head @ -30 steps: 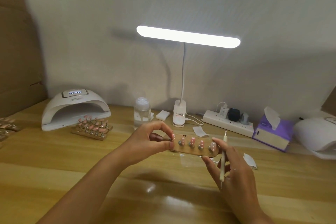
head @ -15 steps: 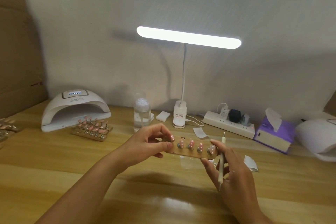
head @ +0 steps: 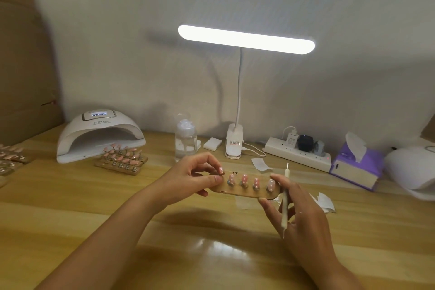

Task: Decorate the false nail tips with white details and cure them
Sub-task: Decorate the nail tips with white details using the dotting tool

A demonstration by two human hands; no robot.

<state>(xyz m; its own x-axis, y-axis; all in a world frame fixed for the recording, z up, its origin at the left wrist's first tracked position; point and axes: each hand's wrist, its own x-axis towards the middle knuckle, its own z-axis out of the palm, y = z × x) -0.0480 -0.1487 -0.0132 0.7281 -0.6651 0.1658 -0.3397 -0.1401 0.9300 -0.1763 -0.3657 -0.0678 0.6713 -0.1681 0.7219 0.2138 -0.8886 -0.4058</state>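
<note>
A wooden nail holder [head: 244, 192] carries several pink false nail tips [head: 244, 179] with white dots. It is lifted above the table between both hands. My left hand [head: 188, 178] pinches its left end between thumb and fingers. My right hand [head: 299, 214] grips its right end with thumb and forefinger and also holds a white dotting tool [head: 285, 205] upright against the fingers. A white curing lamp [head: 98, 135] stands at the back left with its mouth facing me.
More holders of pink nail tips [head: 121, 159] lie in front of the curing lamp, others at the left edge [head: 10, 158]. A clear bottle [head: 185, 140], desk lamp [head: 235, 143], power strip [head: 297, 153], tissue box [head: 356, 163], paper scraps [head: 261, 163] and a second lamp [head: 412, 169] line the back.
The holder has dropped slightly and tilted toward me, still in both hands. My left fingers have shifted on its left end.
</note>
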